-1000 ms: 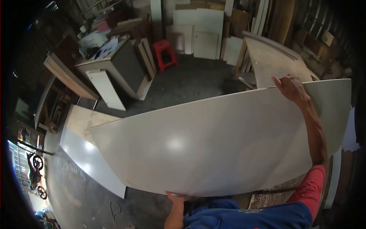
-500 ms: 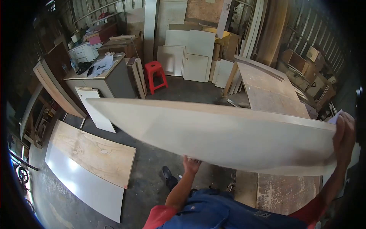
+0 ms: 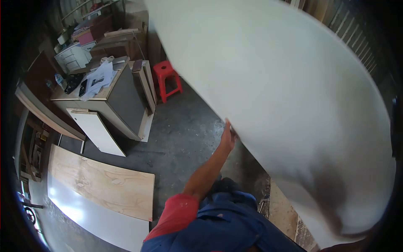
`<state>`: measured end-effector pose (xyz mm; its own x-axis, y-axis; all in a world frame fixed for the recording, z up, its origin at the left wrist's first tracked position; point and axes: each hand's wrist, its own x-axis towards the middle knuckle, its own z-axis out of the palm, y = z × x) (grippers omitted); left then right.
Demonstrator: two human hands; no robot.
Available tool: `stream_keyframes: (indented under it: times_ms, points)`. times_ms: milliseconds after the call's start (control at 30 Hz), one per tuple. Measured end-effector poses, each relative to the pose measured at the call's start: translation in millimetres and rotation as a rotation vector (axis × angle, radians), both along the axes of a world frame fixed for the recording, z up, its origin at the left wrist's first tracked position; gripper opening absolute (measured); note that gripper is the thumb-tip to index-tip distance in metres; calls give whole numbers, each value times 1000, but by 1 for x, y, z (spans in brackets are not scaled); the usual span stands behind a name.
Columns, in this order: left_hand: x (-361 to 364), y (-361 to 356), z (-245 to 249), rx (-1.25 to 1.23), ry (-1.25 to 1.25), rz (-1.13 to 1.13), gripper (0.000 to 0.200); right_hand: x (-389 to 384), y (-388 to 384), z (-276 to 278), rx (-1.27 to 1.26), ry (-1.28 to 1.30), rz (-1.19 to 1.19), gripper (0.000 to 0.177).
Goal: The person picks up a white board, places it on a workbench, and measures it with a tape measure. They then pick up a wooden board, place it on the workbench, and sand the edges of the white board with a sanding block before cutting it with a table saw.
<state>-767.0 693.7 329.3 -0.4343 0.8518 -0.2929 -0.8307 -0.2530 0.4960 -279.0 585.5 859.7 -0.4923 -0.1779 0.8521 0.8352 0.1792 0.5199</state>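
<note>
The left hand (image 3: pixel 228 136) is partly closing round the lower left edge of a large white panel (image 3: pixel 268 84), with the thumb and fingers split across the edge. The right hand is not showing, so its opening and hold are impossible to tell. The panel is slanting in front of the person, its broad face filling the right side of the view, and its left edge is passing near the red stool (image 3: pixel 164 69) as seen from above

Handling a sheet this wide is probably calling for both hands to be sharing the weight, well apart along its edges, so that neither wrist is twisting. The left hand is best serving as a steady pivot, with the fingers supporting behind and the thumb lying lightly along the edge. Turning slowly from the feet is likely sparing the back and limiting swing

The panel is hiding much of the ground, so checking around its edges is mattering. The desk (image 3: pixel 124 98) with its papers (image 3: pixel 100 78), the leaning white board (image 3: pixel 98 132) and the wooden board (image 3: pixel 113 180) lying on the floor (image 3: pixel 182 113) are all needing clearance, since a corner could be catching or chipping on them
</note>
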Motion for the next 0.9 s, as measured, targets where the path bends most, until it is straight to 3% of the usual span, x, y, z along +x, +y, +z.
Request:
stream_keyframes:
  times_ms: [100, 133, 167, 233, 367, 433, 500, 567, 667, 767, 833, 900]
  points:
    - [-54, 48, 32, 217, 26, 137, 79, -74, -9, -32, -2, 293, 18, 64]
    - [-71, 59, 49, 203, 24, 125, 79, -90, -10, -40, 75, 142, -73, 65]
    - [-86, 68, 65, 188, -19, 102, 77, -119, -6, -48, -18, 63, 71, 65]
    - [-123, 100, 94, 168, -52, 55, 75, -119, 3, -82, 60, 329, -138, 65]
    - [-207, 182, 128, 249, 23, -67, 70, -173, 48, -114, 35, 469, -112, 67]
    - [-243, 219, 152, 262, 43, -79, 67, -151, 65, -126, -39, 401, -393, 48]
    - [-288, 262, 182, 292, 95, -80, 63, -131, 89, -142, -115, 329, -661, 45]
    - [-327, 299, 206, 310, 185, -57, 60, -134, 123, -169, -111, 852, -559, 52]
    - [-383, 353, 249, 260, 260, 10, 57, -148, 146, -188, -280, 915, -429, 57]
    - [-448, 412, 273, 386, 364, 38, 55, -181, 178, -219, -216, 890, -384, 52]
    - [-494, 442, 292, 462, 366, -36, 54, -290, 213, -222, -164, 760, -316, 48]
    - [-546, 471, 308, 510, 427, 10, 53, -326, 246, -255, -154, 933, -266, 35]
